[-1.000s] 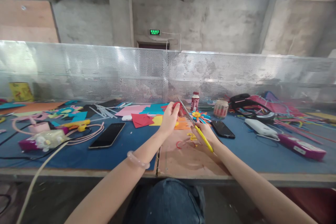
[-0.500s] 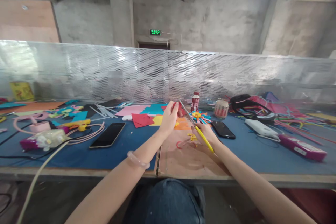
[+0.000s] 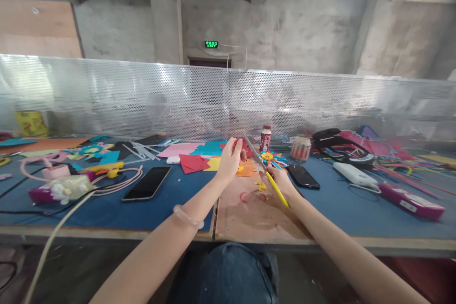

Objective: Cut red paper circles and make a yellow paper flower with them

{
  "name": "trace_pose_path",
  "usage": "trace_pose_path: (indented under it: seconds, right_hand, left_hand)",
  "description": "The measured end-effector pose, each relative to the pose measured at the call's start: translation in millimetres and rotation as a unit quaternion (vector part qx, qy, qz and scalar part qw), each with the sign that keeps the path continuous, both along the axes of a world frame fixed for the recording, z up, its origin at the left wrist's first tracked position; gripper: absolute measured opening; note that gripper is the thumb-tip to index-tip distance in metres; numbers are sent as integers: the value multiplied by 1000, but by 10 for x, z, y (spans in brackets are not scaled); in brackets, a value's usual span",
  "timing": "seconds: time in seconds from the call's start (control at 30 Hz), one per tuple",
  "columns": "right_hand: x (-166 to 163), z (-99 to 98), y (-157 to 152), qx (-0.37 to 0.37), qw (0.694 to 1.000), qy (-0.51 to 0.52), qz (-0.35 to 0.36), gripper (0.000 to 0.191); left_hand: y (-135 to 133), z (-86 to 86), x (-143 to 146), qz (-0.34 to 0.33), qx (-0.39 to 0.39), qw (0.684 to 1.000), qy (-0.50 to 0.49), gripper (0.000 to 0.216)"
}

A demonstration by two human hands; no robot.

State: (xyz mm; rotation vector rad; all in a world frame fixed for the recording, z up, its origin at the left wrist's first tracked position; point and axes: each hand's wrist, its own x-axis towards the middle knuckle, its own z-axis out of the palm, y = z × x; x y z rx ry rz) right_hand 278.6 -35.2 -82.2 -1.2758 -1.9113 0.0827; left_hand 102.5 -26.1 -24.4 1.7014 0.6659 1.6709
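My left hand [image 3: 231, 157] is closed, its fingers pinching a small piece of red paper [image 3: 243, 142] that they mostly cover. My right hand [image 3: 280, 183] is wrapped round a pair of scissors with yellow handles [image 3: 276, 190]. Their metal blades [image 3: 253, 150] point up and left, with the tips close beside the red paper; I cannot tell whether they touch it. Below the hands, yellow paper scraps [image 3: 261, 186] and a thin red curl [image 3: 243, 197] lie on the bare wooden strip. A paper flower with a yellow centre and blue petals [image 3: 268, 156] sits just behind my right hand.
Coloured paper sheets [image 3: 188, 163] spread behind my left hand. Phones lie on both sides, one at left [image 3: 147, 183], one at right [image 3: 302, 176]. A small red-and-white bottle [image 3: 265, 138] and a clear jar [image 3: 300, 148] stand behind. A purple power strip [image 3: 409, 201] and a perforated metal screen [image 3: 142, 99] are farther out.
The scissor blades have shifted slightly to the right at their tips. My left hand keeps its grip on the red paper, almost unmoved.
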Motion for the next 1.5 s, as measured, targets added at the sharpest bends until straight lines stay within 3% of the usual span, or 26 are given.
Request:
trace_pose_path:
  seconds: [0.23,0.4,0.57,0.8,1.5]
  right_hand:
    - [-13,-38,2,44,998,-9,-52,23]
    - [-17,-35,3,117,991,-1,-63,30]
    - [-21,-13,38,19,996,85,-5,25]
    - [-68,41,-115,-61,993,76,60,24]
    - [-79,91,-163,-48,995,50,71,23]
  left_hand:
    - [52,-28,15,-11,-19,1000,-1,27]
    - [73,-18,26,3,-15,1000,-1,22]
    - [-7,-22,12,37,29,997,55,24]
    - [-73,-8,-20,115,66,988,85,29]
    - [-101,-16,30,101,74,989,80,28]
